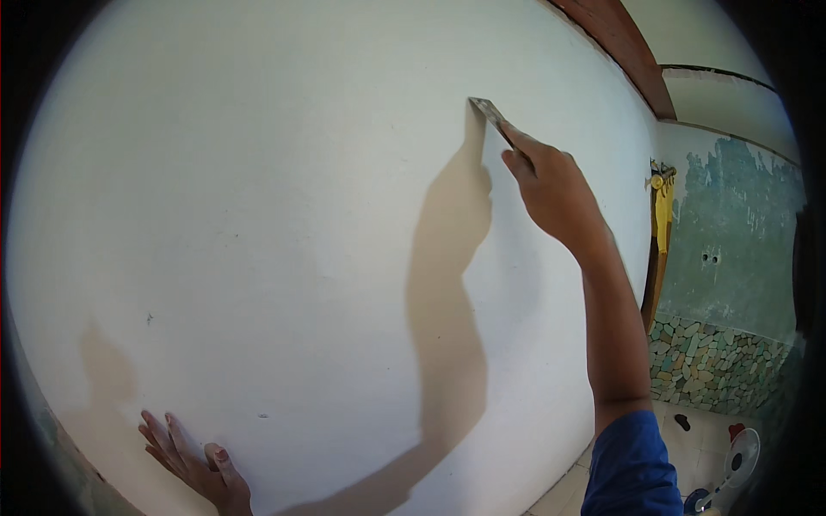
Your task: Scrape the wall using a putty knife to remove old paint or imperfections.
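My right hand (548,180) grips a putty knife (490,113), its thumb and fingers around the lower end. The thin metal blade points up and left, and its edge meets its own shadow on the white wall (310,193). Low on the left is my left hand (200,467), fingers spread and dusted with white. It seems to hold no tool; whether it touches the wall I cannot tell. A few small dark marks, such as a pit (262,416) and a chip (150,318), dot the wall. Shadows of both hands fall across it.
A reddish-brown beam (635,51) runs along the wall's top right. Yellow cloth (663,213) hangs near the corner. Beyond is a patchy green wall (735,213) over pebble-stone cladding (716,364). A fan (739,458) stands on the tiled floor (671,445), near dark footwear (682,422).
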Motion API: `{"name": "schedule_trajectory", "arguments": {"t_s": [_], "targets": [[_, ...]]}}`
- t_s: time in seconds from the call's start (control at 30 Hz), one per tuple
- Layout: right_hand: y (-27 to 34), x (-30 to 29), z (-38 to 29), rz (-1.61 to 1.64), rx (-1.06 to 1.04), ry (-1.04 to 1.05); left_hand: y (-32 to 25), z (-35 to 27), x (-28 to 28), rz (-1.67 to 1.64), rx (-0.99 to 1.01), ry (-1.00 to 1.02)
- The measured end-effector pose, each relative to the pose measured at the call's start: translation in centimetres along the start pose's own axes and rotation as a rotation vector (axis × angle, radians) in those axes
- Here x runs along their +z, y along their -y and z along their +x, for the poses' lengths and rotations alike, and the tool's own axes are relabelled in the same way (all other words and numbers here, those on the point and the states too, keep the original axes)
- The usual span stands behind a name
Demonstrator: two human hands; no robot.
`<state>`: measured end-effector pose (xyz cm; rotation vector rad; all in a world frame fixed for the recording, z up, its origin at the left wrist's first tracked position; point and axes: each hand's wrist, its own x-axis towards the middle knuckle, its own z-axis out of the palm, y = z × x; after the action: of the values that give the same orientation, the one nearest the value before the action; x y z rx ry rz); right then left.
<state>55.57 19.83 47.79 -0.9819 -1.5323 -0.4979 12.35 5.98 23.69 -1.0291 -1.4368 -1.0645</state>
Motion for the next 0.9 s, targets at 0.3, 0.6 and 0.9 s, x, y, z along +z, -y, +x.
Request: {"name": "schedule_trajectory", "arguments": {"t_s": [0.3, 0.6, 0.9], "targets": [[2.6, -1.3, -0.1, -0.022, -0.132, -0.048, 0.0, 0.0, 0.3, 0.006, 0.005, 0.03], [4.6, 0.7, -6.9, -0.094, -0.193, 0.172, 0.0, -0.3, 0.5, -0.016, 0.019, 0.005], [6.3, 0.1, -4.1, -0.048, -0.277, 0.061, -0.2, -0.4, 0.4, -0.072, -0.048, 0.011]]}}
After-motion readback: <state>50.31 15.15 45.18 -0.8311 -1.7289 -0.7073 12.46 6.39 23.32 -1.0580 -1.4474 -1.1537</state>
